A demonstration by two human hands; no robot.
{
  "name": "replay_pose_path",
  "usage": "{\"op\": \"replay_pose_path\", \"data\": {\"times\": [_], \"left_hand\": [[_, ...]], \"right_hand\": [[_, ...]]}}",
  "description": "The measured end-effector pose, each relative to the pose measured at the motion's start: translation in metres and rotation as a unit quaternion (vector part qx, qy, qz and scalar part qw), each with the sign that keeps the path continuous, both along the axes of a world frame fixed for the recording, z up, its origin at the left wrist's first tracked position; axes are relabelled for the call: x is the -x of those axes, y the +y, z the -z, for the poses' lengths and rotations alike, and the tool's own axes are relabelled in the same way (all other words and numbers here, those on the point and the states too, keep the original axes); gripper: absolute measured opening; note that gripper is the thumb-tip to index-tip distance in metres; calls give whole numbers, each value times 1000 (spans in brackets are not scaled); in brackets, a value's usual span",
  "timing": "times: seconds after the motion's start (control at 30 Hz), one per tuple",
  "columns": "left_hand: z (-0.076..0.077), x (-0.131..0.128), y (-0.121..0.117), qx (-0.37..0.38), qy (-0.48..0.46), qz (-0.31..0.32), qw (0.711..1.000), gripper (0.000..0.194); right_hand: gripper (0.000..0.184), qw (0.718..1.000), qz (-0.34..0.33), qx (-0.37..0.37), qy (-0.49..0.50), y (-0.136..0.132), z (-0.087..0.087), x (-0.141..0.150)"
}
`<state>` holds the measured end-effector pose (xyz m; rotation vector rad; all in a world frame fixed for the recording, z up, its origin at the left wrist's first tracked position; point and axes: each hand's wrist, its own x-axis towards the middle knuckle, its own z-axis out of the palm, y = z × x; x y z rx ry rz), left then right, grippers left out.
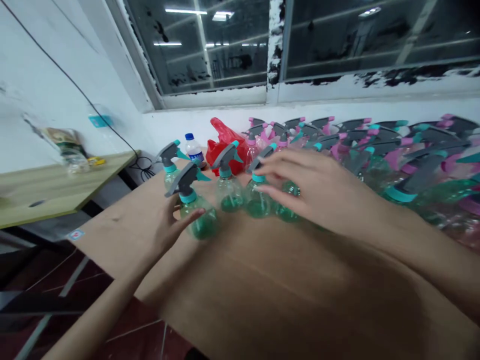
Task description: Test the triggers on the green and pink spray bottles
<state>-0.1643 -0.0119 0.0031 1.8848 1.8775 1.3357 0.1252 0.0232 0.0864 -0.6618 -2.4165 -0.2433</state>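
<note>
Watching through the head camera, I find the nearest spray bottle [204, 227], green with a grey head and teal collar, upright just right of my left hand [168, 230]. That hand's thumb crosses the front of the bottle and its fingers curl round the far left side; I cannot tell whether they grip. My right hand [318, 182] has its thumb parted from stretched fingers, their tips at the head and collar of the third bottle [258, 202]; I cannot tell if they touch. Between the two hands stands the middle bottle [229, 192], set a little back. All rest on a brown surface [243, 285]. Behind them I see a red bag [232, 142] and a blue-capped bottle [193, 149]; to the right, a crowd of pink and green sprayers [422, 175] below the window [210, 55].
</note>
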Motion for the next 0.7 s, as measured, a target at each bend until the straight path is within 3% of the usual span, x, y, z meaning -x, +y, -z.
{"op": "replay_pose_path", "data": {"times": [0.13, 0.23, 0.47, 0.57, 0.7], "left_hand": [[1, 10, 23, -28, -4, -23, 999, 32], [2, 14, 34, -43, 7, -62, 997, 29], [2, 22, 51, -13, 0, -44, 999, 28], [4, 24, 56, -16, -5, -47, 999, 34], [4, 24, 59, -19, -3, -55, 998, 32]], "right_hand": [[45, 999, 18, -30, -30, 35, -11, 43], [62, 998, 29, 12, -59, 60, -13, 68], [33, 989, -33, 108, -98, 101, -17, 95], [25, 981, -70, 145, -107, 106, -20, 97], [23, 976, -60, 182, -105, 108, -24, 100]]}}
